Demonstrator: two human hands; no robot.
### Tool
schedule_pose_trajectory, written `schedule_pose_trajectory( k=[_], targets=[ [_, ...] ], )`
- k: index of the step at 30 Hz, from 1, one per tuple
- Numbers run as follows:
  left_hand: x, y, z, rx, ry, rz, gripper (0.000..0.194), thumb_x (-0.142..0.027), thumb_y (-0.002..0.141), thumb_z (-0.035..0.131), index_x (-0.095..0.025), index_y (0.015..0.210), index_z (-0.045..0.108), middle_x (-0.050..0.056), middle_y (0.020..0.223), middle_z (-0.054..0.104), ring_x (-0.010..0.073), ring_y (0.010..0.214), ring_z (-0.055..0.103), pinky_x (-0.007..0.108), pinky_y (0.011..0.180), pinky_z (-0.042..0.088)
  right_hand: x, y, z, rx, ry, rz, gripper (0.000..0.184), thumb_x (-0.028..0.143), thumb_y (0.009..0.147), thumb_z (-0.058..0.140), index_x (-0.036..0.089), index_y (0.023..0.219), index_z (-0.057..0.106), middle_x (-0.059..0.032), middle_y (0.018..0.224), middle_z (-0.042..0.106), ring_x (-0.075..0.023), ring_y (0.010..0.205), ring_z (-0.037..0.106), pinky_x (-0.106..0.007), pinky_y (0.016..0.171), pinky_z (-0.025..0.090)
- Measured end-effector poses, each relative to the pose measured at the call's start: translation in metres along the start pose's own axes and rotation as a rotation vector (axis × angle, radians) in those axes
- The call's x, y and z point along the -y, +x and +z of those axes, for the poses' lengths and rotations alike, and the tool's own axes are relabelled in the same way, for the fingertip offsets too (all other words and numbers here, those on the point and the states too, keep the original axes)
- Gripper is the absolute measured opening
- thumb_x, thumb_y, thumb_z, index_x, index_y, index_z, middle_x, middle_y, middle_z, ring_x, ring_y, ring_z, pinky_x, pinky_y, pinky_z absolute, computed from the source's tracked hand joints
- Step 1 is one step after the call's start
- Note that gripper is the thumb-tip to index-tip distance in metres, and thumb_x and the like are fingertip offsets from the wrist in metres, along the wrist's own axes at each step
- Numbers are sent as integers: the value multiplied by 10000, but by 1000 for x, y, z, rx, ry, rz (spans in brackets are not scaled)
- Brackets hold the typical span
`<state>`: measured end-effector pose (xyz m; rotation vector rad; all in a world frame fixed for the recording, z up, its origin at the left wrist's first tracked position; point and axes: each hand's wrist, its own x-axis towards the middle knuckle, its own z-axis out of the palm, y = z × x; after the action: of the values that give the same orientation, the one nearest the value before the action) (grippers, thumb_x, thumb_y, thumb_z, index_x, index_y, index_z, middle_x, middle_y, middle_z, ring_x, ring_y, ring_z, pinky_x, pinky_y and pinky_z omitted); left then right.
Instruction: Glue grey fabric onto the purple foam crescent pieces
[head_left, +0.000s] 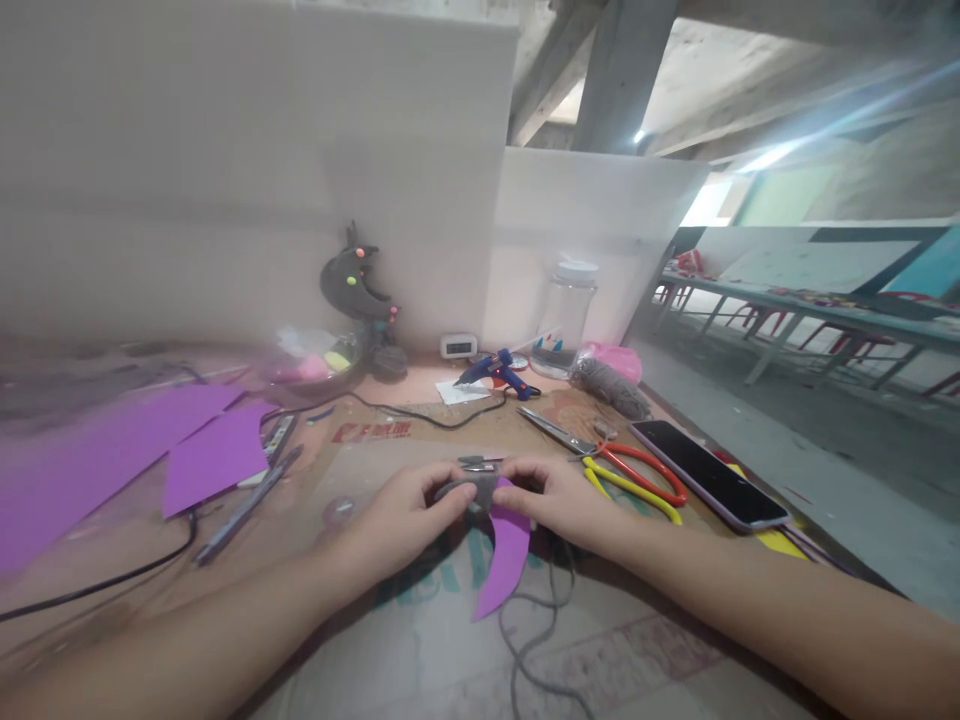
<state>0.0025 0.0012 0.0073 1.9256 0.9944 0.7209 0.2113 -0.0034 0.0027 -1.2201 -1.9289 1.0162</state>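
Two hands, the left (pixel 431 510) pinching the grey wrapped part and the right (pixel 551 500) the purple curved piece (pixel 510 560) above the cardboard (pixel 337 620), would do well to keep the grey yarn (pixel 551 605) snug, even and unkinked.

The two bare forearms reach forward and come inward to each other; the left hand (pixel 424 510) and right hand (pixel 551 500) are close together, each with thumb and fingers pinched.

Apparently cardboard (pixel 420 660) under scissors (pixel 637 465).
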Motion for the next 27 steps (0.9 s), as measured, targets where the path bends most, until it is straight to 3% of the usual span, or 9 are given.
schedule_pose_trajectory(
  k=[4,17,27],
  targets=[
    [-3,-1,0,14,16,8,243,-367,884,485,-199,777,623,-5,712,613,167,677,547,252,624,406,1,-1,1,-13,-43,-24,202,333,800,624,164,691,609,15,660,555,-126,635,501,-232,581,396],
    [3,1,2,13,60,38,250,-347,896,466,-171,808,620,-2,759,613,144,687,518,230,621,379,2,0,0,29,-81,-31,255,399,813,566,164,727,615,-1,701,536,-149,690,485,-258,643,364],
    [5,2,2,15,69,34,259,-362,895,469,-173,794,615,-8,729,598,149,693,531,235,633,390,3,0,0,-20,-51,19,214,373,779,605,169,713,608,27,643,518,-116,612,459,-233,579,348]
  ],
)
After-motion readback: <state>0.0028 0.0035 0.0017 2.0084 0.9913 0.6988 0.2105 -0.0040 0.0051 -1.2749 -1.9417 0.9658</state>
